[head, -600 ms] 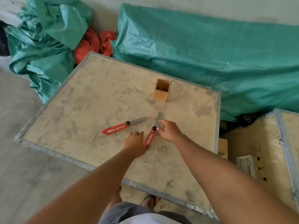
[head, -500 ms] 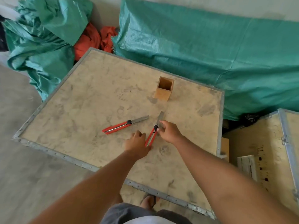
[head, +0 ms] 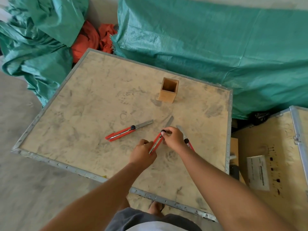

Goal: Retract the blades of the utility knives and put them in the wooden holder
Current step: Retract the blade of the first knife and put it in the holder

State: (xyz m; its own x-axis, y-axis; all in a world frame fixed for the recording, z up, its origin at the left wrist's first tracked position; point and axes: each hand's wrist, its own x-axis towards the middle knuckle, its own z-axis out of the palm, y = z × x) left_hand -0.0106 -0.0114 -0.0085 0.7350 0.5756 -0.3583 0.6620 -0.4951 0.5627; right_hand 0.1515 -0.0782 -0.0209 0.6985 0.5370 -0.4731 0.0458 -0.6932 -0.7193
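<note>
Head view puts both of my hands over the near half of the scuffed plywood table with a riveted metal rim (head: 228,130). My left hand (head: 143,154) is closed around the tail of a red-handled utility knife with a black slider knob (head: 156,142), and my right hand (head: 172,139) pinches that same knife at the knob, fingers (head: 164,133) narrow on it. Its grey blade (head: 169,121) is out, pointing toward 1 o'clock — straight at the open-topped square wooden holder (head: 168,90), which stands upright well beyond the hands at 12 o'clock.

A second red utility knife (head: 124,132) lies flat at 10 o'clock from my hands, apart from them, its long blade extended toward 2 o'clock. A third red knife (head: 185,139) lies just right of my right hand, partly hidden under the wrist, blade tip showing at 1 o'clock.

Nothing shows inside the holder from this angle. Behind the table at 12 and 10 o'clock are crumpled green woven tarpaulins (head: 208,44) — with a bundle of orange cloth (head: 90,39) between them. At 3 o'clock sits a second plywood crate with metal edging (head: 283,147).
</note>
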